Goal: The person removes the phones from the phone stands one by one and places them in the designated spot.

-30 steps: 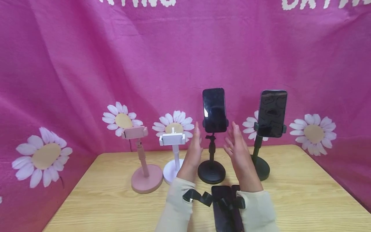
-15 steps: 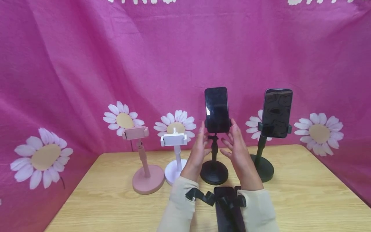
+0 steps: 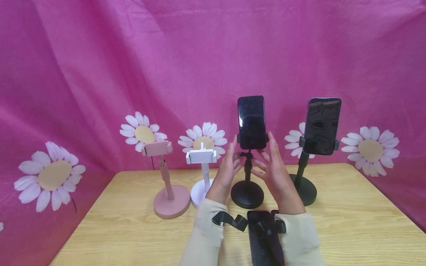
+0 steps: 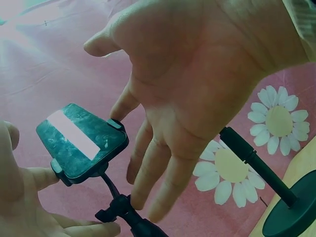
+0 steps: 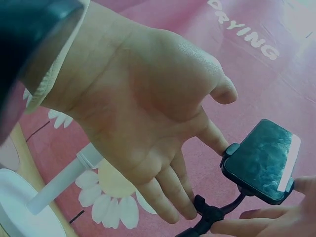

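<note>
A dark phone (image 3: 252, 122) stands upright in the clamp of a black stand (image 3: 247, 194) at the middle of the table. My left hand (image 3: 226, 171) is at the clamp's left side, fingers extended, with a fingertip at the clamp arm. On the other side my right hand (image 3: 276, 173) mirrors it, fingers spread. In the left wrist view the left hand (image 4: 173, 84) shows its palm, one fingertip touching the clamp beside the phone (image 4: 81, 143). The right wrist view has the right hand (image 5: 143, 98) with a fingertip at the clamp's edge by the phone (image 5: 264, 160).
A pink stand (image 3: 171, 201) and a white stand (image 3: 198, 192) with empty holders are on the left. Another phone (image 3: 322, 125) sits in a black stand (image 3: 306, 190) on the right. A dark phone (image 3: 264, 240) lies on the wooden table (image 3: 133, 225), between the forearms. Behind hangs a pink flowered cloth (image 3: 199, 66).
Both hands have moved in from the sides to the clamp of the middle stand, fingers closer to it. The head view has shifted slightly, so the stands appear a little further right.
</note>
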The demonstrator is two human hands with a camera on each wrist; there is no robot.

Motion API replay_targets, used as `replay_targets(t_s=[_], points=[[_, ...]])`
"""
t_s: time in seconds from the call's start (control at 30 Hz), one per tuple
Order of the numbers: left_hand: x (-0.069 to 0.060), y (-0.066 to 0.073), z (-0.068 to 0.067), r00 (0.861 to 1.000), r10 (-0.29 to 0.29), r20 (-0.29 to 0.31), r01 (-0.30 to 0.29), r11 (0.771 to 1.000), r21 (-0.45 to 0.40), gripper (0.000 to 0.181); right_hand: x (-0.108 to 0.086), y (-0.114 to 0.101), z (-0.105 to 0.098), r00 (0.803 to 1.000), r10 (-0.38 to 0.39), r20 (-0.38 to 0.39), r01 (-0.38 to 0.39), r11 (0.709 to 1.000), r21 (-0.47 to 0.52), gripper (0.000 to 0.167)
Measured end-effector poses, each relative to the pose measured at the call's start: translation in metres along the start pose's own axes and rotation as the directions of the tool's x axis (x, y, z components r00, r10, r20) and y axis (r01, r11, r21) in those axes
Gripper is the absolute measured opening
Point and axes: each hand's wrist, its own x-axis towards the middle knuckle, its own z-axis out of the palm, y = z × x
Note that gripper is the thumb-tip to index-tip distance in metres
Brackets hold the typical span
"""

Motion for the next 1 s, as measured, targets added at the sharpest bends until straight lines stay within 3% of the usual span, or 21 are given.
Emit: replay_targets(t_s=[0.43, 1.0], points=[[0.0011, -0.0033, -0.0013, 0.999, 0.053, -0.008, -0.053, 0.996, -0.077, 0.056, 0.0024, 0.0038, 0.0, 0.999, -0.005, -0.054, 0.01, 0.995, 0.101, 0.065], [-0.0007, -0.0027, -0.0003, 0.999, 0.007, -0.042, -0.011, 0.996, -0.089, 0.053, 0.0018, 0.0049, -0.0008, 0.996, -0.004, -0.09, 0.014, 0.994, 0.111, 0.059]])
